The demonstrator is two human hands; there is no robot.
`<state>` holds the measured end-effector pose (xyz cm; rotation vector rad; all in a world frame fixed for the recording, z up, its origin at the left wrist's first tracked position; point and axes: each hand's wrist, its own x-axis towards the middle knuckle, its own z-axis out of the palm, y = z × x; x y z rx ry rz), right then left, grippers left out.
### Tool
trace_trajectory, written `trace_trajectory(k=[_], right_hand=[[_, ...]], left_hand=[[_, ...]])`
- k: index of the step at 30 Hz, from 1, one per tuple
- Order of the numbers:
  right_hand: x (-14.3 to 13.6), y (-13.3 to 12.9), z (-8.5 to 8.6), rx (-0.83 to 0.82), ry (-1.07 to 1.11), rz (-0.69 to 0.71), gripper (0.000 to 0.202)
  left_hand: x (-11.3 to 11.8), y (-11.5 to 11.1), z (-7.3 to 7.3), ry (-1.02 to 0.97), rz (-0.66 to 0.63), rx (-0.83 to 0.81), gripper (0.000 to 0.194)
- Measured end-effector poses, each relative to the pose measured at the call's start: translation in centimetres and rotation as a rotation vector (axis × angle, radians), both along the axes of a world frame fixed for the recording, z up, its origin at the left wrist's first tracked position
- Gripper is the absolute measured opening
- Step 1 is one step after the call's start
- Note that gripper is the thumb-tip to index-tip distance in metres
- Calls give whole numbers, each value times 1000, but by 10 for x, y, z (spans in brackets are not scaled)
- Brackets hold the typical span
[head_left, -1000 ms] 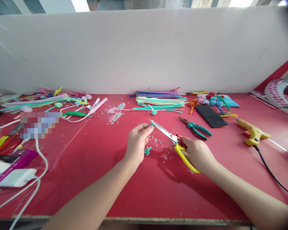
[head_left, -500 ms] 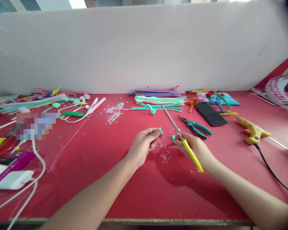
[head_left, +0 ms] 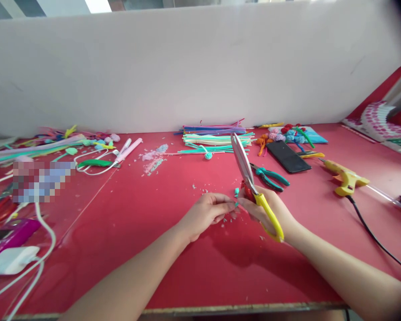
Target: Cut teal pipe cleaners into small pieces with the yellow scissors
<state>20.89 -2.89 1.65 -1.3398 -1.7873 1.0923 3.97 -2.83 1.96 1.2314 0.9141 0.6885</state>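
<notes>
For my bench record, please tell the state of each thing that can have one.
Scissors: in the right hand, blades closed or nearly.
Turquoise piece: pinched in the left hand.
Teal-handled pliers: lying, handles apart.
Smartphone: lying flat, screen dark.
Hot-glue gun: on its side, stick inserted, heat unclear.
Pink corded tool: arms apart.
Pipe cleaners: piled, mostly straight.

Scissors [head_left: 250,182]: shiny metal blades [head_left: 242,156], smooth plastic grip [head_left: 261,199] noted. Right of scissors, smooth-faced phone [head_left: 289,156] and plastic-looking glue gun [head_left: 349,178] seen; beyond scissors, fuzzy-looking stems [head_left: 218,140]. Under scissors, smooth tabletop [head_left: 194,274] recorded, faintly sheened.
</notes>
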Motion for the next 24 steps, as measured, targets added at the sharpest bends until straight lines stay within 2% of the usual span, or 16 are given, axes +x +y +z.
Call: trace_trajectory(k=[3,6,10,15,24], right_hand=[[-1,-1,0,5,-3,37,12],[-3,-3,0,12,39,92,14],[-2,-1,-1,34,46,27,14],[1,1,2,-16,38,20,16],[3,1,3,-17,50,-1,22]], left_hand=[[-1,0,0,10,11,4,29],[0,-1,1,-32,-40,-55,27],[0,-2,2,-19,-70,-53,19],[-2,0,2,99,2,70,21],[-1,0,2,19,72,2,15]])
